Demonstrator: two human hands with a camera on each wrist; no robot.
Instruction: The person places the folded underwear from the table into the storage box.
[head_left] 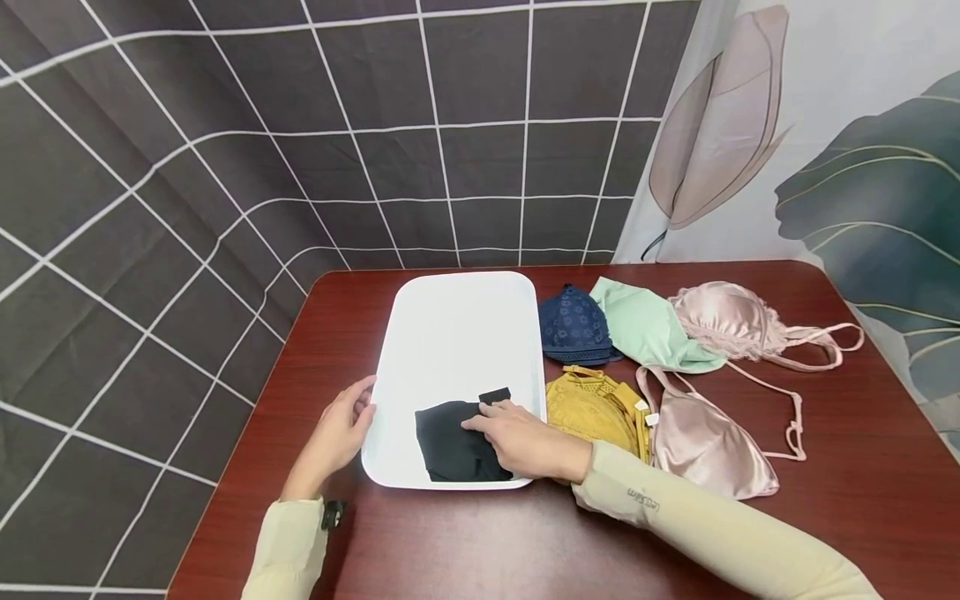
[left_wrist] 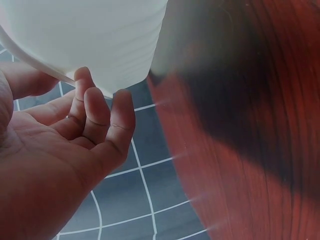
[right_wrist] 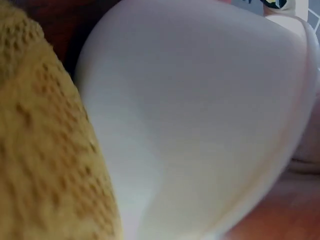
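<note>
A white plastic bin (head_left: 450, 333) stands on the table with a folded black garment (head_left: 457, 446) lying inside at its near end. Above the garment, a short black strip (head_left: 495, 395) shows beside my fingers. My right hand (head_left: 528, 442) reaches over the bin's right wall and rests on the garment with its fingers extended; its fingertips partly cover the cloth. At the bin's left side, my left hand (head_left: 341, 425) holds the edge. In the left wrist view, the curled fingertips of the left hand (left_wrist: 75, 125) touch the bin's outer wall (left_wrist: 100, 45), thumb near the rim.
Right of the bin lie a navy lace bra (head_left: 576, 325), a yellow lace bra (head_left: 596, 408), a mint-green piece (head_left: 656, 325) and two pink satin bras, one farther back (head_left: 727, 321) and one nearer (head_left: 708, 442). A dark checked curtain (head_left: 480, 167) hangs behind the table.
</note>
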